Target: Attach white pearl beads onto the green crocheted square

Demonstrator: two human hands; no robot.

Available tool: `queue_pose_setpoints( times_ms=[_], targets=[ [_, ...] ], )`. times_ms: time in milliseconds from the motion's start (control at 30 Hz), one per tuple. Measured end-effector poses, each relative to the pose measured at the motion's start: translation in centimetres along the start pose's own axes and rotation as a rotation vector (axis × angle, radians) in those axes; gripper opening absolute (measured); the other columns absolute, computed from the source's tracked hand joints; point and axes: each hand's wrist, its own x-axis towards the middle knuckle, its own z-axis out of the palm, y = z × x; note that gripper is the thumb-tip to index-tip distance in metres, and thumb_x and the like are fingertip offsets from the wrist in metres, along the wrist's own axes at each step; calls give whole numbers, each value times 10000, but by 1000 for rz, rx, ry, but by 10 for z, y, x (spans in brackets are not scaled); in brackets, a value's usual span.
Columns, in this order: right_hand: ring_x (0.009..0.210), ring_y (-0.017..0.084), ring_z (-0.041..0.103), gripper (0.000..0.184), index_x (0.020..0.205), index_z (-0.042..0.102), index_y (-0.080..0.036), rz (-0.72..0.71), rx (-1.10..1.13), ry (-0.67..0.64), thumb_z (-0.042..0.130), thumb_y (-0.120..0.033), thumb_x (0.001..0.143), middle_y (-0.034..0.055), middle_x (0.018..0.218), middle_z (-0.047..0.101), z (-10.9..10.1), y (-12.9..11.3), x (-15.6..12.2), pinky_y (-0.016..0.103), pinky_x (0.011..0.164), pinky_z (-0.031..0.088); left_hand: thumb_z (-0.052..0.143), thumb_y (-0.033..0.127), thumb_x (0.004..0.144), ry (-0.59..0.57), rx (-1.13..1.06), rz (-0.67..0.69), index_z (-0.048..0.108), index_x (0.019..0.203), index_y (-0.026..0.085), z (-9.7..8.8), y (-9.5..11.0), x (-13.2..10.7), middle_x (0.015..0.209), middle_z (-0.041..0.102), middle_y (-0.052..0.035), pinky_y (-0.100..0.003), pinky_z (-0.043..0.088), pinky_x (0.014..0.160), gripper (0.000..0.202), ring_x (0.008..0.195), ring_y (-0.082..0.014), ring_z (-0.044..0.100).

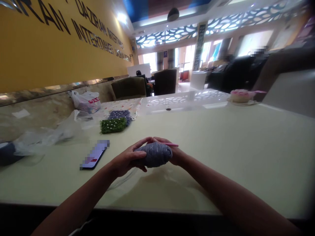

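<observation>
A grey-blue ball of yarn (157,154) is held above the table, lying on its side. My left hand (130,158) is closed around its left end, the thumb across the front. My right hand (177,155) is closed behind the yarn, its fingers mostly hidden by it. Along the top of that hand a slim pink crochet hook (171,144) sticks out to the right; its tip is hidden. A pale strand or strip lies on the table below my left hand.
On the pale table (221,147) to the left lie a phone (95,154), a green beaded knitted piece (113,125) and a purple one (120,114). Plastic bags (86,101) stand by the wall. A pink-topped round item (240,95) sits far right. People sit beyond.
</observation>
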Motion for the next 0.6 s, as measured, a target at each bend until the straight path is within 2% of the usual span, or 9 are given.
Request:
queue_pose_setpoints(
  times_ms=[67, 100, 200, 300, 367, 467, 533, 600],
  targets=[
    [659, 119, 494, 395, 751, 593, -162, -8, -60, -61, 547, -532, 881, 14, 744, 571, -3, -3, -1, 238, 580, 392, 710, 307, 770, 47, 25, -55, 447, 1427, 327, -1, 0, -6, 1349, 518, -116, -322, 599, 626, 709, 890, -233, 655],
    [610, 102, 450, 367, 752, 598, -159, -13, -73, -50, 568, -504, 876, -5, 686, 531, -5, -3, -1, 226, 541, 352, 721, 306, 766, 78, 42, -81, 438, 1436, 317, -3, -1, -10, 1343, 522, -122, -326, 601, 635, 727, 898, -233, 656],
    [490, 70, 315, 289, 788, 602, -169, -40, -69, 129, 597, -445, 870, -63, 540, 383, -14, -4, 3, 212, 458, 221, 724, 307, 775, 180, 67, -126, 494, 1402, 243, -13, -6, -24, 1278, 578, -138, -302, 599, 641, 670, 912, -229, 656],
    [459, 59, 229, 255, 769, 586, -177, -62, 17, 299, 648, -416, 834, -87, 504, 295, -20, -7, 6, 217, 437, 143, 717, 298, 790, 317, 10, -116, 583, 1305, 183, -28, -17, -41, 1144, 658, -135, -276, 596, 643, 545, 893, -216, 668],
    [462, 58, 217, 247, 750, 586, -177, -79, 22, 353, 678, -398, 808, -88, 506, 280, -22, -11, 7, 219, 435, 134, 706, 283, 799, 450, -80, -98, 626, 1219, 156, -40, -23, -55, 1057, 690, -128, -282, 598, 630, 446, 860, -220, 684],
    [471, 68, 257, 231, 739, 596, -180, -133, -86, 454, 671, -389, 803, -73, 514, 314, -28, -13, 7, 224, 434, 167, 651, 244, 830, 693, -295, -34, 638, 1099, 135, -58, -29, -82, 945, 713, -115, -302, 599, 592, 291, 777, -231, 709],
    [479, 78, 294, 223, 736, 607, -184, -175, -200, 546, 656, -392, 802, -61, 523, 353, -40, -11, 8, 233, 439, 195, 593, 218, 859, 815, -433, 24, 620, 1078, 131, -71, -29, -102, 905, 719, -114, -305, 598, 580, 237, 738, -232, 717],
    [480, 89, 320, 221, 739, 618, -188, -199, -297, 647, 640, -400, 796, -53, 526, 382, -58, -7, 12, 248, 452, 217, 534, 205, 884, 883, -508, 59, 603, 1089, 124, -84, -30, -123, 897, 723, -127, -306, 600, 570, 232, 723, -236, 721]
  ],
)
